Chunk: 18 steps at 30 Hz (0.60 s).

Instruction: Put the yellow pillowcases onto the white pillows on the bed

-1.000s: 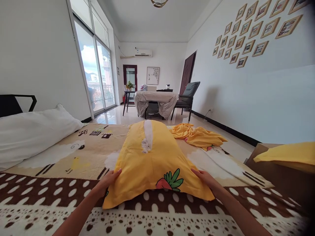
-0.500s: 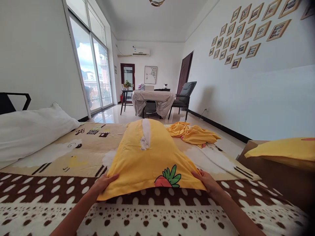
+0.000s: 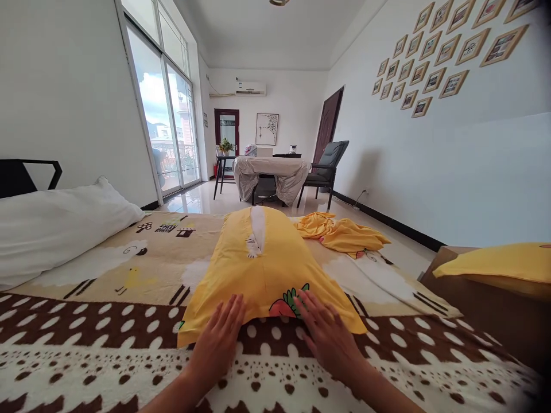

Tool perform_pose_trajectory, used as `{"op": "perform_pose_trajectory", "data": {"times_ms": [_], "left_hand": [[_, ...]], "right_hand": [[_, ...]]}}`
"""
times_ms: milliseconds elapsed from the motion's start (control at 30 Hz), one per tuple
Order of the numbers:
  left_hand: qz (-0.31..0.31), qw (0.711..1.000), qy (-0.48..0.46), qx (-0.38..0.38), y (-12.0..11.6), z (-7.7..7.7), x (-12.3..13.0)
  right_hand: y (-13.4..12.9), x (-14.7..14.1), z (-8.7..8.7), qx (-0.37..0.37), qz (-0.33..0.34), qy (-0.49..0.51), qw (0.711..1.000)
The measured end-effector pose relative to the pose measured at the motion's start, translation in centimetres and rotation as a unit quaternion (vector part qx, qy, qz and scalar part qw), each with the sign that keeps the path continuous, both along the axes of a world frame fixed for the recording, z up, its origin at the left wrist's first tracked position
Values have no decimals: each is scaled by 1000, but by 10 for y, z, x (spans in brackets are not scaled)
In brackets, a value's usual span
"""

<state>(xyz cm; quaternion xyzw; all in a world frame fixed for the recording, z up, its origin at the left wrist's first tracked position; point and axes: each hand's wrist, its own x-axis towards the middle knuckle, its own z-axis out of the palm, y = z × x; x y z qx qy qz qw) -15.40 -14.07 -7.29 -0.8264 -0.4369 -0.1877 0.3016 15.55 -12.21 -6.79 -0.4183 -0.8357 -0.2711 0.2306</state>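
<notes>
Soft daylight comes through the glass door (image 3: 166, 123) at left, the clouds (image 3: 154, 90) beyond it nearly washed out, and glares off the far floor (image 3: 191, 198). The left wall (image 3: 64, 86) looks greyer than the right wall (image 3: 456, 163), which carries a diffuse shadow behind the chair (image 3: 329, 160). The yellow pillow (image 3: 258, 272) is moderately bright. Wide-angle distortion stretches the framed pictures (image 3: 430, 45); the right edge darkens.

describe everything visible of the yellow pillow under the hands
The plump yellow fabric pillow lies on the brown-and-beige blanket, its near edge flattened. A whitish strip, print or opening unclear, runs along its far half; a partly covered red carrot print with green leaves marks its near right. The bare left hand and bare right hand lie open, apparently touching its near edge.
</notes>
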Motion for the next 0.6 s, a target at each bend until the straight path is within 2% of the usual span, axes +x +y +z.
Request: {"op": "perform_pose_trajectory", "data": {"times_ms": [100,167,267,400,500,567,600], "left_hand": [[25,998,44,33,25,1,31],[47,997,53,31,40,4,30],[58,997,56,7,47,5,4],[71,995,63,-16,32,-10,-41],[88,993,72,-30,22,-15,-53],[100,991,72,-56,26,0,-51],[103,990,71,-69,32,16,-48]], "right_hand": [[22,-38,-7,82,4,-71,994],[39,-39,-6,116,-15,-77,990],[50,-13,-4,125,-22,-65,990],[41,37,-16,99,-37,-40,994],[36,56,-21,74,-65,-38,994],[41,54,-5,60,-74,-59,994],[46,50,10,57,-77,-74,993]]}}
